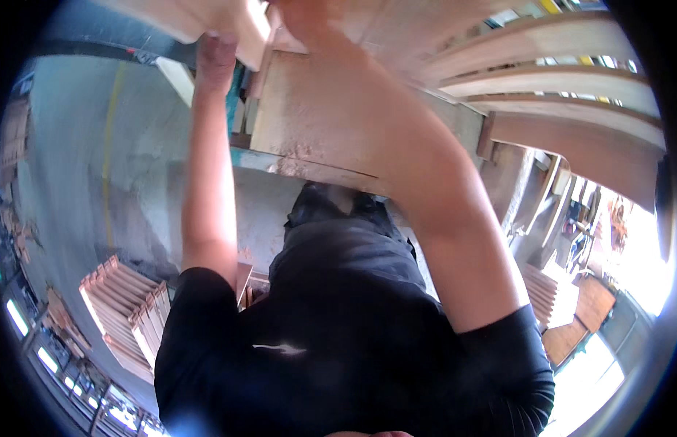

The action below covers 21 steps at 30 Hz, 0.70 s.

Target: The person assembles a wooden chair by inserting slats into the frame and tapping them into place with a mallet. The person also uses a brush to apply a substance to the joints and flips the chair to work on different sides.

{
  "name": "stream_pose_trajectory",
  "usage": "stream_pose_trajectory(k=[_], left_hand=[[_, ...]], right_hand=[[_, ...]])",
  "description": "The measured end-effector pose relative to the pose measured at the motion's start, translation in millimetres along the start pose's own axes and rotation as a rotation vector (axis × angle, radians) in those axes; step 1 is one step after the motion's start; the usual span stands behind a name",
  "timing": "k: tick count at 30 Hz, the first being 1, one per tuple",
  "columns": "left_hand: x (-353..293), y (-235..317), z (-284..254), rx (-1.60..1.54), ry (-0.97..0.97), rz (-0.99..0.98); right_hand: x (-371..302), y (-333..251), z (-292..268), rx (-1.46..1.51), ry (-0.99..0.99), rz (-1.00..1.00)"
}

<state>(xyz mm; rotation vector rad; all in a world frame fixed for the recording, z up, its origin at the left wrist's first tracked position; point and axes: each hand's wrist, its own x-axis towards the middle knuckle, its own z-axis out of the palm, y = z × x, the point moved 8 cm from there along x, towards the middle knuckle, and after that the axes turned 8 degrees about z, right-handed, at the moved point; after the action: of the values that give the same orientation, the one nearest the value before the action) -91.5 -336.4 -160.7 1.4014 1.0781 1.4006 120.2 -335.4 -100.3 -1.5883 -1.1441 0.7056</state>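
In the head view, the pale wooden piece lies at the far left, beyond the sawdust-strewn board, its visible edge slanting from far left toward near right, though the picture's rim cuts off too much to settle its long axis. The left hand is the nearer one, right at the piece's near side with its fingers hidden, so whether it grips or only braces I cannot tell. The right hand, blurred, reaches to the right of the piece, its closure and any hold equally unreadable.
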Motion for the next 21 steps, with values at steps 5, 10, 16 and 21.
stream_pose_trajectory(k=[5, 10, 16, 21], left_hand=[[1.8, -10.9, -16.1, 0.333, 0.229, -0.018], [-0.3, 10.0, -4.7, 0.338, 0.196, 0.172], [3.1, -8.9, -23.2, 0.464, 0.138, 0.198], [12.6, -15.0, -25.0, 0.626, 0.108, 0.242]], right_hand=[[-46.9, 16.0, -17.4, -0.081, -0.083, -0.071], [-136.2, 75.2, -209.8, 0.057, 0.228, -0.025], [-134.0, 129.4, -478.3, -0.671, 1.037, -0.319], [-49.0, 261.5, -537.8, -0.469, 0.343, 0.354]])
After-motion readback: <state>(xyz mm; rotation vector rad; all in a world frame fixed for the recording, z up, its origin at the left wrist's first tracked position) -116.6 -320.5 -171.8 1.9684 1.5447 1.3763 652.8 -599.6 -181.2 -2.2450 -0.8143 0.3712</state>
